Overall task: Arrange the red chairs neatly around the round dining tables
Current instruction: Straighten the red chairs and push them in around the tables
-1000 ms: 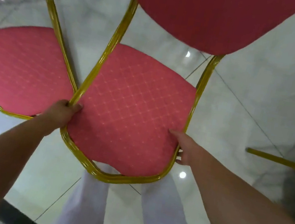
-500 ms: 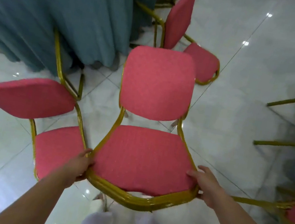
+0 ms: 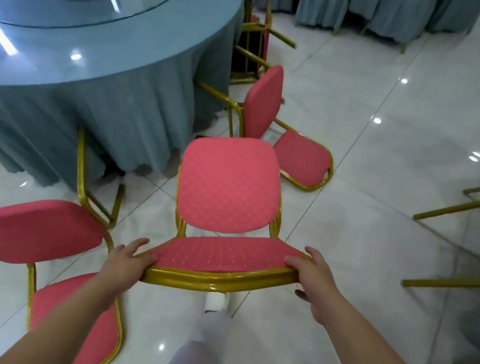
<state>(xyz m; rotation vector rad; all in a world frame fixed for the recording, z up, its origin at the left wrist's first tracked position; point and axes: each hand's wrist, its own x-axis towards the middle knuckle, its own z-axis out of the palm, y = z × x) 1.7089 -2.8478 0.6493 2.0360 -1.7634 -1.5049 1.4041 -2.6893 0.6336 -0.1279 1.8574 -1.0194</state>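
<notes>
**Held at both corners**

A round desk draped in blue cloth (image 3: 93, 98) stands at left. Near it, fingers of the left hand (image 3: 125, 261) clench the front left corner of a red padded, gold-framed metal chair (image 3: 228, 186); fingers of the right hand (image 3: 314, 280) grasp its right seat edge

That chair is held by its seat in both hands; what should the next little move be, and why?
Probably push it a little forward and set it down. The left hand and right hand grip the front rail of the held chair, which lines up with the gap between the left chair and the right chair beside the round table.
</notes>
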